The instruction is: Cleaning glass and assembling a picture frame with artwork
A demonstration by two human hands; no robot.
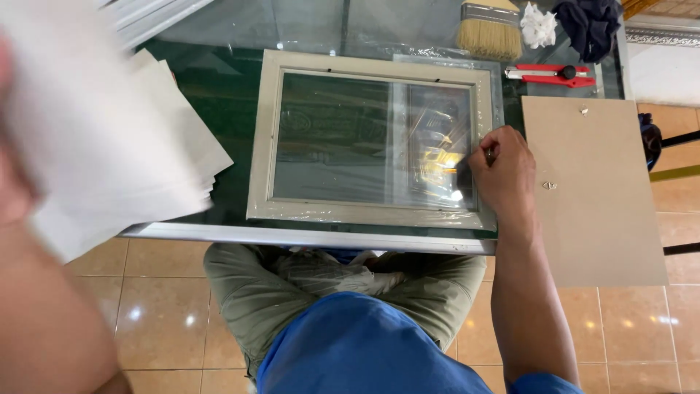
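Head view: right hand [503, 175] reaches fwd from lower right, forearm straight, fingers curled narrow and pinched at the right inner edge of a pale picture frame [375, 138]; looks like a small dark thing btwn fingertips, can't tell what. Frame lies flat on the glass desk [219, 87], near its front edge, wrapped in clear plastic film. Left hand [11, 168] is blurred, very close to cam at far left, holding up a stack of white paper sheets [109, 153]; grip itself not visible. Brown backing board [590, 190] just right of frame, overhanging desk edge. Far side: wide brush [490, 29], red utility knife [550, 74], white rag [538, 25], dark cloth [590, 25]. Tan tiled floor [160, 306] below
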